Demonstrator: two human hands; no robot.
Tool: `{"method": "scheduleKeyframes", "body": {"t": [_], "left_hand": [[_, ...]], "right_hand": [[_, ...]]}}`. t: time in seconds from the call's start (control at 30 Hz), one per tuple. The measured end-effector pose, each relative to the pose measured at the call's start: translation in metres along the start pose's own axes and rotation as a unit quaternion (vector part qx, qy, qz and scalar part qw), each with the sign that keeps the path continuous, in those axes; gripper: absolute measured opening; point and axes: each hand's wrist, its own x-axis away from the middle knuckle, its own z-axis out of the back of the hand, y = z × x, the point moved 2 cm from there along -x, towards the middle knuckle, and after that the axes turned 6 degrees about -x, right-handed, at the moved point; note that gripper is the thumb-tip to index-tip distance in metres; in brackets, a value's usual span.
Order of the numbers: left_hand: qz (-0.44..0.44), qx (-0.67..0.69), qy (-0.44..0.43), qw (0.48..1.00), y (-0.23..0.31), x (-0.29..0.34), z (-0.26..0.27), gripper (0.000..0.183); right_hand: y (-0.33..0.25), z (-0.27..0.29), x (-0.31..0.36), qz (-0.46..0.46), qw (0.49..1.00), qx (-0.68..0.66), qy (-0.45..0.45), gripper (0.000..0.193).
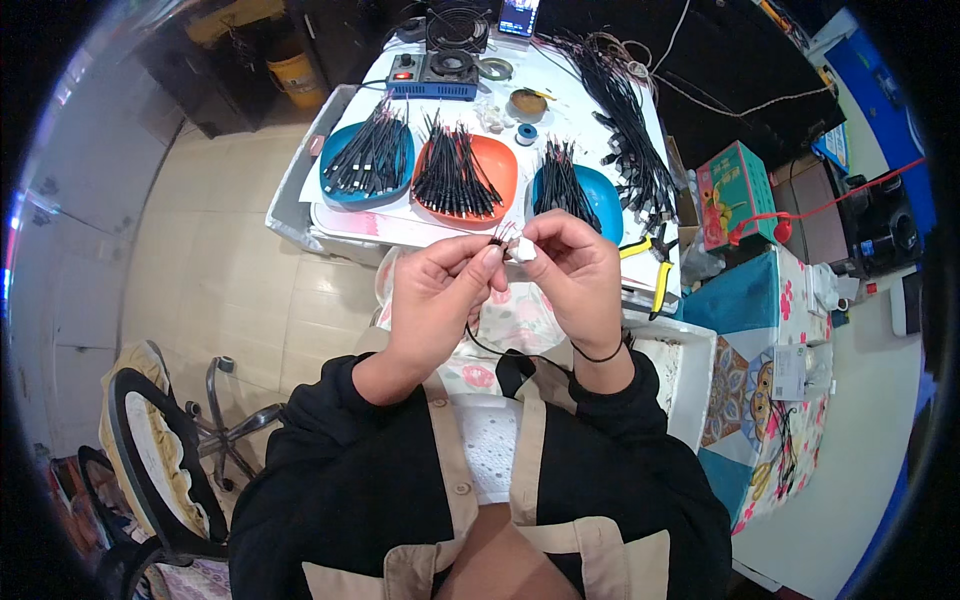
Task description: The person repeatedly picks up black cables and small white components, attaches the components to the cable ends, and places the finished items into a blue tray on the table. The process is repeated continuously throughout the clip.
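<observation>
Both my hands meet over my lap, in front of the table's near edge. My left hand (438, 290) is closed, pinching a thin black cable (484, 347) near its end. Fine reddish wires (505, 231) stick up past the fingertips, and the rest of the cable loops down and to the right. With thumb and fingers together, my right hand (582, 275) grips a small white piece (521, 250) against the cable's end. That piece looks like folded tissue or cloth, but its exact kind is too small to tell. Fingers hide the spot where they touch.
On the white table, blue (400, 190), orange (508, 165) and second blue (605, 195) trays hold bundled black cables. Yellow-handled cutters (660, 270) lie at right, beside a loose cable heap (640, 160). Behind stand a blue control box (432, 78), a solder spool (526, 134) and a round tin (528, 103).
</observation>
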Motion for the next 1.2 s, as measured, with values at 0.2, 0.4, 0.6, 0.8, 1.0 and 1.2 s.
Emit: {"method": "scheduleKeyframes", "body": {"t": [0.2,0.4,0.6,0.8,1.0,1.2], "left_hand": [[-0.017,-0.050,0.003,0.999,-0.002,0.003,0.003,0.023],[-0.047,-0.045,0.025,0.998,-0.005,0.009,0.000,0.024],[-0.149,-0.133,0.031,0.979,-0.001,0.014,-0.008,0.022],[-0.070,-0.002,0.014,0.997,-0.002,0.022,-0.009,0.023],[-0.038,0.098,0.025,0.994,-0.008,0.022,-0.011,0.023],[-0.009,0.130,0.017,0.991,-0.011,0.022,-0.011,0.021]], "right_hand": [[0.001,0.022,-0.009,0.010,0.984,-0.147,0.101,0.013],[0.006,0.010,0.010,-0.055,0.998,-0.039,0.003,0.019],[-0.001,0.001,0.014,-0.030,0.999,-0.015,0.009,0.018],[0.004,-0.014,0.021,-0.055,0.972,-0.227,0.013,0.014],[0.024,-0.028,0.025,-0.073,0.888,-0.454,0.009,0.010],[0.030,-0.030,0.034,-0.010,0.904,-0.425,0.049,0.012]]}}
